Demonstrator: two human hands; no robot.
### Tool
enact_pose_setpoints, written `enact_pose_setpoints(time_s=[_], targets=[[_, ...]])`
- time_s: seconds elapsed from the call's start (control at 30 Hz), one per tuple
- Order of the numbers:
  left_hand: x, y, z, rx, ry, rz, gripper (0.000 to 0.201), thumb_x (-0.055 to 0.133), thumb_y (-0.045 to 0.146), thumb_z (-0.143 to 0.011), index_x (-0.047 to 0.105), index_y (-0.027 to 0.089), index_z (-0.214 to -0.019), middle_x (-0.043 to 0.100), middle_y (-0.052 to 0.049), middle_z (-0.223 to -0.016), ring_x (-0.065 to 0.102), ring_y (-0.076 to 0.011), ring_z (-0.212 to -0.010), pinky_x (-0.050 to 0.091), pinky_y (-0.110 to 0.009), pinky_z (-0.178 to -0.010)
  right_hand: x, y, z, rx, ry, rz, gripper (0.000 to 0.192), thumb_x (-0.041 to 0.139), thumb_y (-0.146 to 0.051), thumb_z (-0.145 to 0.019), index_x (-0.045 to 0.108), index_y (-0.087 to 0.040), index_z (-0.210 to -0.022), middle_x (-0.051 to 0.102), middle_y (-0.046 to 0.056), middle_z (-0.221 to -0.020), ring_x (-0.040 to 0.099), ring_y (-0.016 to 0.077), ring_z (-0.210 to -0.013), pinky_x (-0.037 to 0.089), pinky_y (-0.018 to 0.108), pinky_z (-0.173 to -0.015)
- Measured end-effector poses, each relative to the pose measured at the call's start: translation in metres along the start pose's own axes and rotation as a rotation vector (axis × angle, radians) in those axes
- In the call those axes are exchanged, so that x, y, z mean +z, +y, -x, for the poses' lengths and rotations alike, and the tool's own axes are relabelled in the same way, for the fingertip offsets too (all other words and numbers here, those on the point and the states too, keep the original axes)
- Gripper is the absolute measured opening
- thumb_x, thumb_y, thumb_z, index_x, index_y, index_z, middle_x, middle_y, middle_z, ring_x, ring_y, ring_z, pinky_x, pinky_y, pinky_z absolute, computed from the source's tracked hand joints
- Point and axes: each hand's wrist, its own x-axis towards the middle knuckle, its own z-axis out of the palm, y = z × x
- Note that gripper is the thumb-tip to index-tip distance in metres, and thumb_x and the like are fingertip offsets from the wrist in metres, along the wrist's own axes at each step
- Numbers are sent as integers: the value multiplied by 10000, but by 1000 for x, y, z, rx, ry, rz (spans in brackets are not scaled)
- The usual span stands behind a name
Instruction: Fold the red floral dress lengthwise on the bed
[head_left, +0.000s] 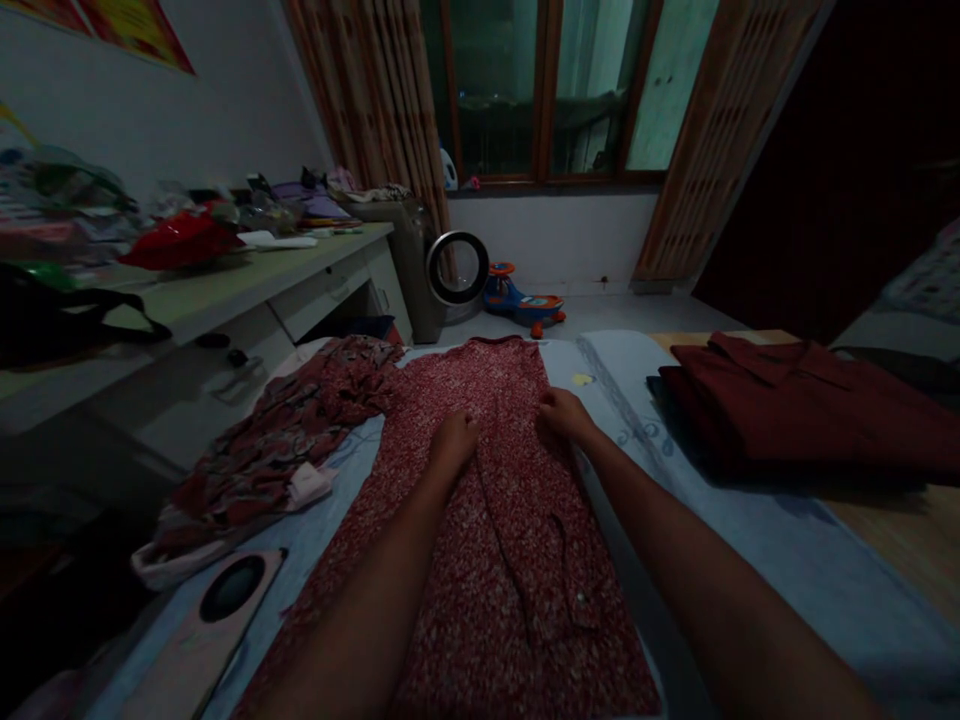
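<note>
A red garment point(457, 560) with pale specks lies spread over the bed, its collar at the far end. My left hand point(454, 440) is closed on its front, fingers pinched together near the middle. From that hand a thin dark line, a cord or a fabric edge, runs down the front. My right hand point(562, 414) is closed at the garment's right side edge, below the shoulder. What looks like a cuff with a small button lies on the lower right. The exact bit of cloth in each pinch is hidden by my fingers.
A crumpled brown-red patterned cloth point(300, 430) and a pink flat case with a dark oval point(236, 588) lie left. Folded dark red clothes point(810, 400) are stacked right. A cluttered desk point(330, 262), a washer with its round door open point(457, 268) and a ride-on toy point(521, 298) stand beyond.
</note>
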Motion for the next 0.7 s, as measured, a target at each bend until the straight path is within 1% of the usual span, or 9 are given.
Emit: enact_pose_setpoints(time_s=[0.1, 0.2, 0.3, 0.37, 0.43, 0.53, 0.6, 0.7], targets=[[9, 0, -3, -10, 43, -18, 245, 486, 285, -942, 706, 178, -962, 724, -94, -1082, 652, -208, -1017, 442, -264, -857, 6, 1, -32, -2, 8, -3, 220, 550, -160, -848, 744, -187, -948, 747, 60, -1013, 652, 189, -920, 430, 230, -766], [16, -1, -2, -10, 116, -69, 205, 522, 323, -934, 681, 195, -954, 713, -79, -1070, 644, -208, -996, 437, -275, -837, 11, 1, -62, 3, 24, 7, 254, 544, -160, -858, 745, -203, -1007, 738, 71, -1093, 646, 209, -1013, 431, 255, -852], [19, -1, -3, -2, 113, -100, 215, 501, 337, -951, 665, 199, -931, 710, -77, -1022, 644, -211, -961, 436, -288, -814, 17, 1, -90, 18, 44, 17, 314, 548, -142, -846, 725, -229, -1090, 725, 74, -1144, 628, 237, -1083, 420, 302, -920], [20, -1, -5, 2, 99, -111, 239, 483, 357, -966, 660, 201, -925, 707, -78, -1013, 642, -212, -957, 436, -291, -812, 23, 4, -105, 29, 50, 14, 342, 548, -128, -833, 716, -239, -1110, 723, 72, -1149, 624, 250, -1094, 417, 335, -947], [19, 0, -8, 8, 88, -121, 251, 485, 377, -967, 658, 200, -921, 706, -82, -1020, 643, -214, -955, 439, -293, -803, 29, 7, -117, 37, 50, 4, 339, 553, -132, -829, 717, -241, -1105, 723, 66, -1149, 624, 251, -1090, 414, 352, -966], [18, 0, -12, 17, 82, -150, 237, 488, 355, -960, 658, 195, -918, 710, -85, -1031, 650, -218, -954, 447, -292, -784, 37, 13, -129, 52, 56, -14, 324, 556, -170, -839, 714, -239, -1113, 713, 56, -1165, 623, 239, -1084, 417, 341, -974], [18, 0, -12, 11, 75, -181, 247, 454, 320, -967, 661, 191, -933, 717, -90, -1024, 660, -219, -950, 454, -293, -781, 41, 17, -134, 67, 71, -22, 336, 535, -213, -865, 697, -247, -1156, 694, 49, -1201, 612, 234, -1097, 421, 336, -971], [16, 1, -10, -42, 50, -229, 314, 373, 283, -986, 671, 186, -981, 729, -102, -991, 683, -226, -906, 469, -304, -764, 44, 21, -137, 88, 99, -24, 397, 471, -279, -911, 634, -275, -1273, 631, 42, -1315, 574, 246, -1155, 422, 364, -978]])
